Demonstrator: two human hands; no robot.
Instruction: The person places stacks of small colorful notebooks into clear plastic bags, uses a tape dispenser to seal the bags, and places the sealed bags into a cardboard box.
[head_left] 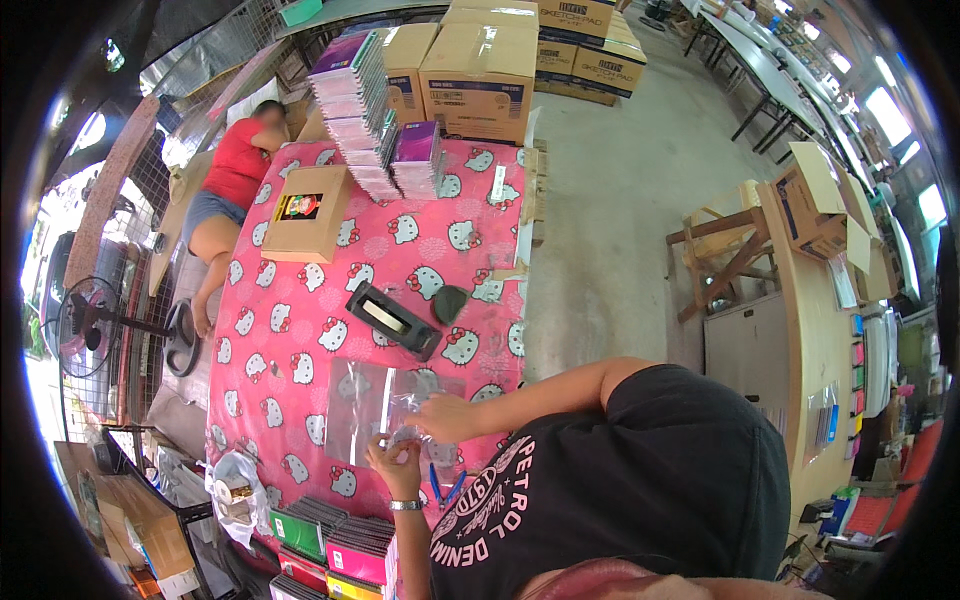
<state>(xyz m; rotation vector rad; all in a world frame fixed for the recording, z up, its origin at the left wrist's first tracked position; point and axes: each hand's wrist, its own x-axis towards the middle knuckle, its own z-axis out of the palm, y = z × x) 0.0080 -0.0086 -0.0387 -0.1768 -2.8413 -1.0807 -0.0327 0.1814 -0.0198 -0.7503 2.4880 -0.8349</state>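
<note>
A clear plastic bag or sheet (358, 402) lies flat on the pink cartoon-cat tablecloth in front of me. At its near edge my left hand (396, 462), wearing a metal-banded watch, has thumb and fingers curled in a pinch on the plastic. Just above it my right hand (446, 418) is closed with its fingertips on the same plastic. A blue-handled cutting tool (448, 486) rests by my shirt, right of the left hand. Beyond the plastic stands a black tape dispenser (393, 320) with a pale tape roll, and a dark rounded object (450, 304) sits beside it.
Stacked notebooks (358, 110), a flat brown box (306, 213) and large cartons (478, 82) occupy the far table. Colourful notebooks (330, 545) and a white plastic bag (238, 498) are near left. A person in red (238, 160) lies beyond the left edge, near a fan (90, 325).
</note>
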